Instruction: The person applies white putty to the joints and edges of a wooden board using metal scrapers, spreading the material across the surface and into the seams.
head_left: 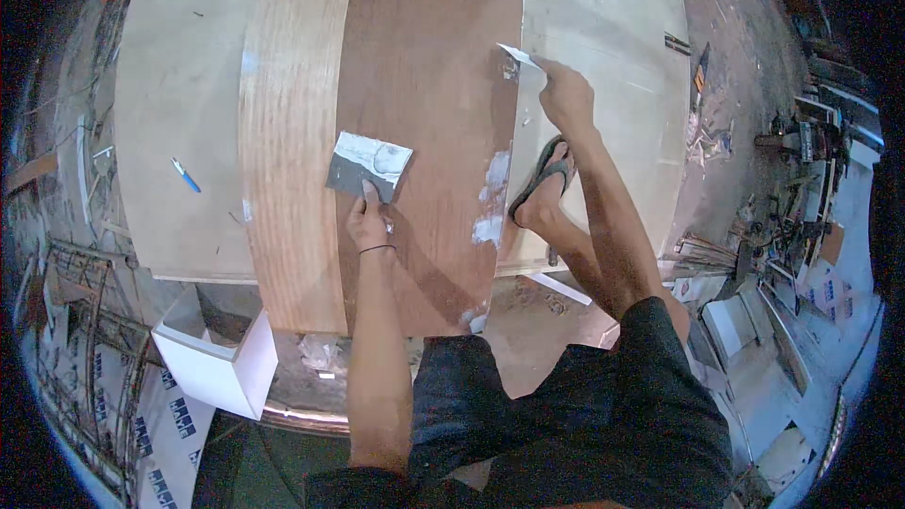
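My left hand is closed on the lower edge of a flat dark square plate, with white putty spread over its upper half. Up and to the right, my right hand grips a pale thin scraper. Its blade reaches over the right edge of a brown wooden panel, beside a small putty smear; whether it touches the wood I cannot tell. More white putty patches run down that same edge, nearer to me.
A lighter wood-grain board lies left of the brown panel. Pale sheets extend on both sides, with a blue-handled knife at left. My sandalled foot rests on the right sheet. A white box stands at lower left.
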Demonstrator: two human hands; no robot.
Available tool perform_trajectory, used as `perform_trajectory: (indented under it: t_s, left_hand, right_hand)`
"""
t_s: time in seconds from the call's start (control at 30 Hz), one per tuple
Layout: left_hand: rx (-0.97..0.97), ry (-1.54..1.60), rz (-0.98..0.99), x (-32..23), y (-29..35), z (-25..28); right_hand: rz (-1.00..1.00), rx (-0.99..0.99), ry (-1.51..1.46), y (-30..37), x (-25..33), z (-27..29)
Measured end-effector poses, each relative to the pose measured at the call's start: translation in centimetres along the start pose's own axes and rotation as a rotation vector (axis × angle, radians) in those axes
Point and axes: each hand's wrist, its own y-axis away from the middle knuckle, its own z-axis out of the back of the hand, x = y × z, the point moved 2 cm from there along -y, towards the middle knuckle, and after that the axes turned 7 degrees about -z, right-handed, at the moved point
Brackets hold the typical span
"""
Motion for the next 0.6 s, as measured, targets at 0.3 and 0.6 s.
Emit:
perform_trajectory:
  t_s: [0.3,0.6]
  left_hand:
    - [-0.026,0.140,0.041,0.1,0.1,0.2]
    - [-0.050,-0.021,0.069,-1.0,0.8,0.0]
  right_hand:
    - [0.054,0.247,0.085,0.2,0.6,1.7]
    - [0.003,0.226,-0.101,2.1,-0.9,0.3]
